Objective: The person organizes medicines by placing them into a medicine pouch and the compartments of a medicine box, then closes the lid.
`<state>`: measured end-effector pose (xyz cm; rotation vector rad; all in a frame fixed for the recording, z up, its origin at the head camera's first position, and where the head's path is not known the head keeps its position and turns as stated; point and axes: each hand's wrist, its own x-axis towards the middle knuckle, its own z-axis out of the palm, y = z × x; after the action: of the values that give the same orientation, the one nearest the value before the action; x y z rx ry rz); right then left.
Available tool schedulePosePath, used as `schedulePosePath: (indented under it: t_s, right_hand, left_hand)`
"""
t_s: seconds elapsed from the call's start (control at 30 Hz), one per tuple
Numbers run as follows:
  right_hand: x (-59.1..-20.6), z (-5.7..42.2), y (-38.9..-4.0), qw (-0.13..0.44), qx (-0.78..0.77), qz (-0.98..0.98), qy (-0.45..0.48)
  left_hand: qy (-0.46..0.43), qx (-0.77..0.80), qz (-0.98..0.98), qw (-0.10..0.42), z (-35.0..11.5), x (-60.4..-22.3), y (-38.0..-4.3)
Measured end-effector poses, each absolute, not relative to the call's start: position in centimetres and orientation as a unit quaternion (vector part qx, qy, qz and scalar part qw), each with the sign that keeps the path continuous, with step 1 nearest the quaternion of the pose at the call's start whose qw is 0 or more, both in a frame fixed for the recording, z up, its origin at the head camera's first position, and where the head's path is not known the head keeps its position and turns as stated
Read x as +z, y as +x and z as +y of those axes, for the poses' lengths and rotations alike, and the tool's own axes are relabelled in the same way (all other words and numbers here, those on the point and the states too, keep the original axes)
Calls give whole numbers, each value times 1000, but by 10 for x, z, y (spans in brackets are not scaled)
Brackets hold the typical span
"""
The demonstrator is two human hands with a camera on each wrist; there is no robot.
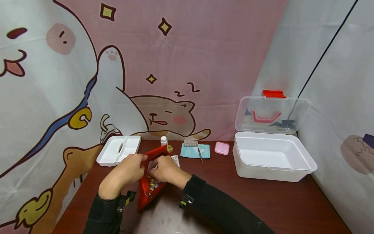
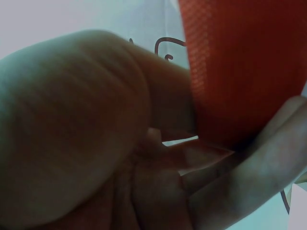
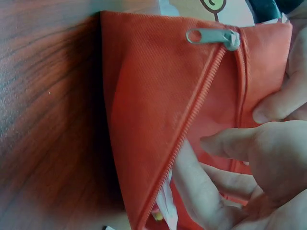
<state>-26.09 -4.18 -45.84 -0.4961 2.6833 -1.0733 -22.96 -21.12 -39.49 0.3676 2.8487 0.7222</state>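
Observation:
A red zip pouch [image 1: 143, 195] stands tilted above the table with its mouth unzipped. My left hand [image 1: 130, 170] grips its edge; in the left wrist view the red fabric [image 2: 244, 72] lies between thumb and fingers. My right hand [image 1: 168, 170] reaches into the mouth, and in the right wrist view its loosely bent fingers [image 3: 194, 187] lie against the inside by the zip, with nothing seen between them. The metal zip pull [image 3: 208, 36] sits at the end of the zip. Small yellow and dark items [image 1: 152, 185] and a whitish wrapper [image 3: 165, 206] show inside.
Behind the pouch are a white bottle [image 1: 164, 140], a blister pack [image 1: 191, 143], a teal packet [image 1: 187, 151] with tweezers [image 1: 200, 155] and a pink case [image 1: 222, 148]. A white tray [image 1: 105, 159] stands left, an open white box [image 1: 263, 174] right.

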Motion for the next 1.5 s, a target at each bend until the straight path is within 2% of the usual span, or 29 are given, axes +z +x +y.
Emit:
schedulePosePath:
  t_s: [0.4,0.63,0.87,1.03,1.23,1.5]
  right_hand:
    - [-447,0,-284,78,-468,872,-119]
    - [-455,22,-300,11,-429,899,-89]
    - [-464,33,-307,19,-381,923,-53]
    - [-488,39,-322,24,-293,953,-65]
    - [-557,34,-355,34,-250,965,-76]
    - [-521,12,-319,4,-243,968,-60]
  left_hand:
    - [114,239,959,99,-212,-394,-231]
    - [116,229,962,92,-214,-394,-230]
    - [129,221,963,78,-215,-397,-230]
    - [127,221,964,80,-214,-397,-231]
    - [124,222,964,81,-213,-396,-231]
    - [126,223,963,80,-214,-397,-231]
